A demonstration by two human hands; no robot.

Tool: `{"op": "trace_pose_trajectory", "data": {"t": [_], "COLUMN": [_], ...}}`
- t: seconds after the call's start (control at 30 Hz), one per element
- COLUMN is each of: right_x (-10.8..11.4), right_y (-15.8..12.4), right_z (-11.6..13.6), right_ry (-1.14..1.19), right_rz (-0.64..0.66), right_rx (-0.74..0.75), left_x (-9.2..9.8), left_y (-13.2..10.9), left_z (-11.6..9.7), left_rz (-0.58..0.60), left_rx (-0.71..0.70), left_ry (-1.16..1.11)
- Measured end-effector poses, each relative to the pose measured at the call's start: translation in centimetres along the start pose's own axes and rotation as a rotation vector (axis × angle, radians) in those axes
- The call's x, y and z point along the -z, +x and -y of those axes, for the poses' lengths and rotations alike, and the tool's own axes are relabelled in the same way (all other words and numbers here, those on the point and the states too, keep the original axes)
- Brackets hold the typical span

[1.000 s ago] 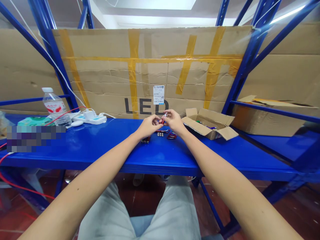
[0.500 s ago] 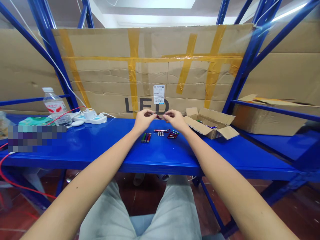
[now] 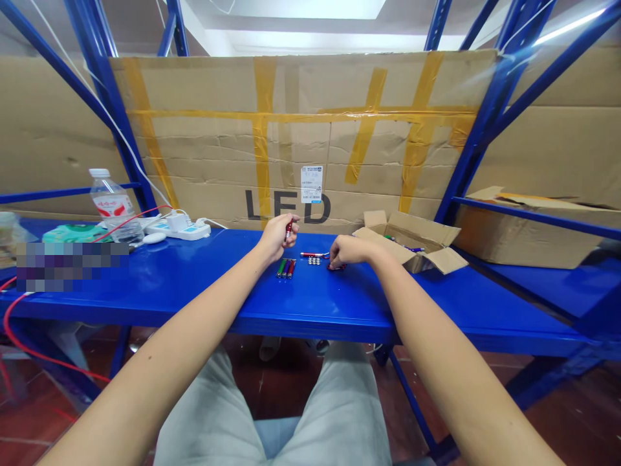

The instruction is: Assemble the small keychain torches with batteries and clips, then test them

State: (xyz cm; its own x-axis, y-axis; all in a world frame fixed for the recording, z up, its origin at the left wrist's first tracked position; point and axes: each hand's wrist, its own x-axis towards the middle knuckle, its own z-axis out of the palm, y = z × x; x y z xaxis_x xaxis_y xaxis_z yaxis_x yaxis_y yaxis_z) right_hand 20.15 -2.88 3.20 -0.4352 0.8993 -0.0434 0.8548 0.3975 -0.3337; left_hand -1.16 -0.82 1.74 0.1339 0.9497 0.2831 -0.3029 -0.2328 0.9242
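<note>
My left hand (image 3: pixel 281 234) is closed round a short red metal tube, like a mini flashlight body (image 3: pixel 288 230), held upright above the table. Lower down, my right hand (image 3: pixel 347 251) pinches at a red carabiner (image 3: pixel 336 267) lying on the blue table; the fingers partly cover it. Between the hands lies a red penlight (image 3: pixel 311 255) with a clip at its right end. Just in front of it sit several small silver button cells (image 3: pixel 314 261) in rows. Green, purple and red tubes (image 3: pixel 286 268) lie side by side nearer my left forearm.
An open cardboard box (image 3: pixel 412 241) with coloured tubes inside stands right of my right hand. A power strip (image 3: pixel 179 228), a water bottle (image 3: pixel 114 207) and a green packet (image 3: pixel 75 233) are at the left. A big cardboard sheet (image 3: pixel 204 149) closes off the back.
My hands have parted from where they met over the table. The left keeps the red tube, now tilted upright; the right has come down to the carabiners.
</note>
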Motion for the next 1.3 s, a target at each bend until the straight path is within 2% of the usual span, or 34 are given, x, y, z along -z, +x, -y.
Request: {"op": "trace_pose_trajectory", "data": {"t": [0.23,0.33,0.5,0.6,0.73,0.83,0.93,1.0,1.13,1.3], "right_x": [-0.7,-0.7,-0.3,-0.3,-1.1,-1.9,-2.4,-2.6,-2.8,-3.2], "right_y": [0.4,0.2,0.0,0.2,0.9,1.6,2.2,2.6,2.8,2.7], "right_z": [0.0,0.4,1.1,1.1,1.0,1.0,1.0,1.0,0.9,1.0], "right_ry": [-0.018,-0.007,0.122,0.232,0.576,0.785,0.797,0.768,0.693,0.574], "right_rz": [0.051,0.041,-0.154,-0.215,-0.237,-0.309,-0.396,-0.387,-0.339,-0.363], "right_rx": [-0.005,0.038,0.157,0.21,0.179,0.178,0.21,0.234,0.223,0.212], "left_x": [0.1,0.0,0.0,-0.1,-0.5,-0.8,-1.0,-1.0,-0.7,0.2], "left_y": [0.2,0.2,0.1,0.1,-0.1,-0.5,-0.8,-0.8,-0.2,0.6], "left_z": [0.1,0.0,0.0,0.2,0.4,0.5,0.6,0.7,1.1,1.2], "left_rz": [0.025,0.029,0.04,0.046,0.101,0.179,0.215,0.203,0.143,-0.025], "left_rx": [0.07,0.082,0.084,0.064,0.052,0.108,0.15,0.149,0.009,-0.255], "left_ry": [-0.026,-0.036,-0.022,0.026,0.154,0.229,0.249,0.243,0.308,0.311]}}
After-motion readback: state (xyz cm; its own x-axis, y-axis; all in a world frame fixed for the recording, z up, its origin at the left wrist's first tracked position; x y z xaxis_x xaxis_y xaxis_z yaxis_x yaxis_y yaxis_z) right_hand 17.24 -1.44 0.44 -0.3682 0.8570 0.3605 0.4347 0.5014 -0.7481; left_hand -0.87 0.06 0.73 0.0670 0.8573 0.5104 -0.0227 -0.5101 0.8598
